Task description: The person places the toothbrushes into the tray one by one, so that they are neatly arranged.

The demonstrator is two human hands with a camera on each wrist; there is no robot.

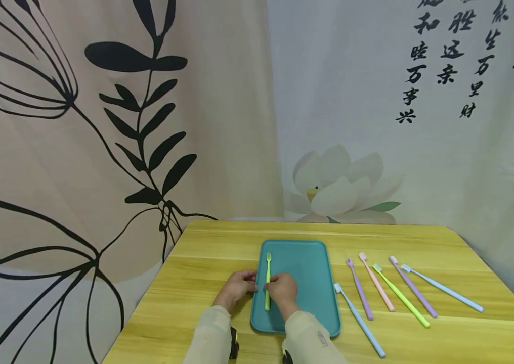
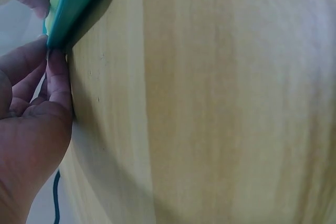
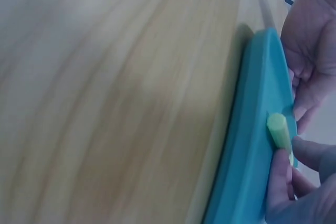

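A teal tray (image 1: 309, 273) lies on the table, its long side running away from me. Along its left side a yellow-green toothbrush (image 1: 268, 268) lies lengthwise, bristle head at the far end. My right hand (image 1: 284, 292) reaches over the tray and pinches the handle between thumb and fingers; the right wrist view shows the rounded handle end (image 3: 277, 125) sticking out toward the camera. At the tray's left edge is my left hand (image 1: 235, 290), thumb and fingertips gripping the rim. The left wrist view has that hand (image 2: 31, 124) right at the tray's edge (image 2: 79, 3).
Right of the tray several toothbrushes lie on the wooden table (image 1: 184, 283): light blue (image 1: 359, 318) nearest the tray, purple (image 1: 359, 289), pink (image 1: 376, 282), green (image 1: 401, 295), another purple (image 1: 414, 287) and another blue (image 1: 442, 288). A printed curtain (image 1: 229, 111) hangs behind the table.
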